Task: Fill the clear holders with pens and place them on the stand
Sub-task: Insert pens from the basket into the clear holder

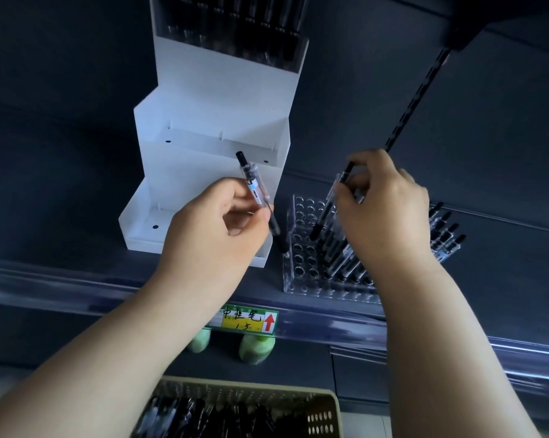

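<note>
A dark shelf (77, 191) is seen, on which a white tiered stand (203, 99) is set. Just to its right a clear holder (301, 248) is stood, partly filled with pens (346, 263). One pen (256, 188) is pinched in the left hand (210, 235) before the stand; a second pen (330, 200) is gripped by the right hand (384, 210) above the holder. A price label (244, 320) is fixed to the shelf edge, with green bottles (256, 349) and a basket (327, 403) of pens below.
</note>
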